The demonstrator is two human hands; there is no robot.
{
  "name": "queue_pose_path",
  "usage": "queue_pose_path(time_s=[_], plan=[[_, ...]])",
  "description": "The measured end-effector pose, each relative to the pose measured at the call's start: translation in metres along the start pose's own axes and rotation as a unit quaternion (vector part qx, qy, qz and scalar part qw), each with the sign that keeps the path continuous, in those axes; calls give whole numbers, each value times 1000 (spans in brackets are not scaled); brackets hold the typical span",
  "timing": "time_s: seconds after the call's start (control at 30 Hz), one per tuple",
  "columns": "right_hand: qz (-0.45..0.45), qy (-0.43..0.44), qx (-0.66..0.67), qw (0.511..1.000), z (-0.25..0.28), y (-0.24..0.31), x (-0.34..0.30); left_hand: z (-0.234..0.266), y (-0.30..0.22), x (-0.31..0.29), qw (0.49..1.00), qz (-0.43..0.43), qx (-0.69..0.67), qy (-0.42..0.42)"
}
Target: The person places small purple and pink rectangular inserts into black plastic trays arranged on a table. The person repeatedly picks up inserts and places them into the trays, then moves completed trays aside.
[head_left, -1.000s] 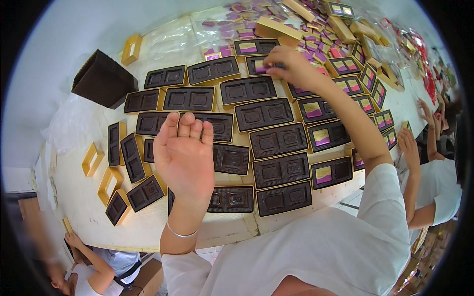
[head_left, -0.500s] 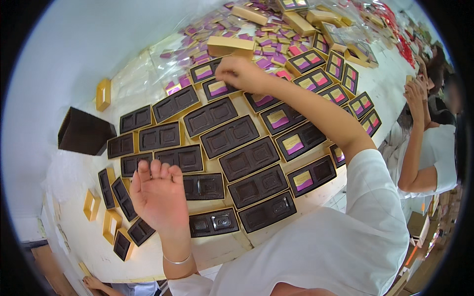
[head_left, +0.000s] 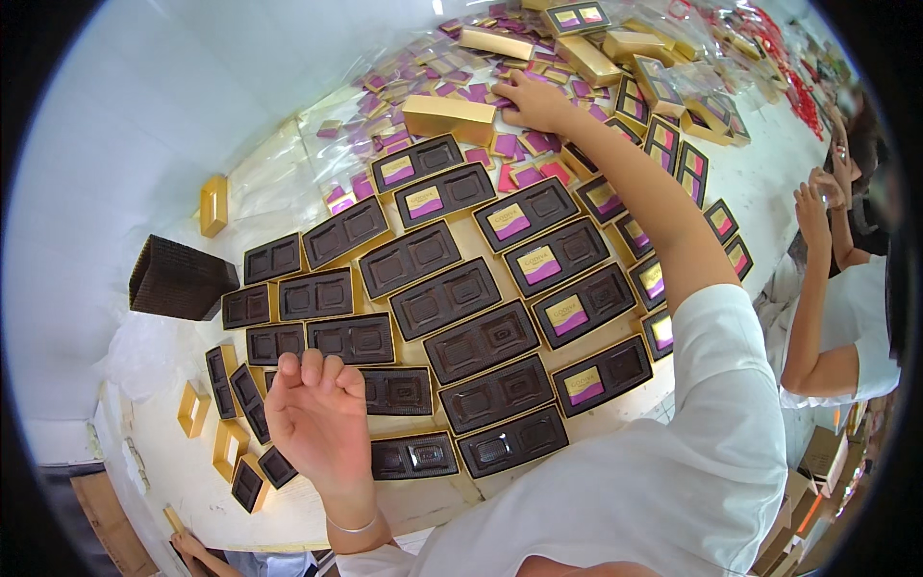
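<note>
Pretty packed white table, rows of black plastic two-well trays in gold boxes. Left hand hangs palm-up over them, fingers loosely curled, grip free. Right hand is way out front, palm down, at the far pile of small purple-and-gold wrapped squares; can't tell if its grip's got one.

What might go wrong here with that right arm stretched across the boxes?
The right forearm passes over tray-lined boxes, so it might nudge one askew. The right hand is at the loose purple-and-gold squares, where reaching could scatter some. The left hand, palm up above dark trays, might bump one if it dips.
</note>
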State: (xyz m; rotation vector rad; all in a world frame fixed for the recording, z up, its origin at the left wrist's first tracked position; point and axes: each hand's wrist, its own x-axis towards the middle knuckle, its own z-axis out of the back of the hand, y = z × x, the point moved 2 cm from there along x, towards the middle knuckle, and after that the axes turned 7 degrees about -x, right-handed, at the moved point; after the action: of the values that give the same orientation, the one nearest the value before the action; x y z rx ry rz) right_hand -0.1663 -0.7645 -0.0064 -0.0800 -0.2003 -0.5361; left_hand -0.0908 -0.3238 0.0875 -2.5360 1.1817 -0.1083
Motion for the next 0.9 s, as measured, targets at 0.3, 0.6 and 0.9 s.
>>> queue_pose_path(time_s=[0.3,0.6,0.9], plan=[[-246,-153,356,889,17,-48,-1,-7,12,0,996,85,-6,33],[-33,-94,644,758,140,142,-84,10,50,3,969,243,19,-34],[264,-134,366,882,118,272,-147,31,50,19,944,293,-120,-88]])
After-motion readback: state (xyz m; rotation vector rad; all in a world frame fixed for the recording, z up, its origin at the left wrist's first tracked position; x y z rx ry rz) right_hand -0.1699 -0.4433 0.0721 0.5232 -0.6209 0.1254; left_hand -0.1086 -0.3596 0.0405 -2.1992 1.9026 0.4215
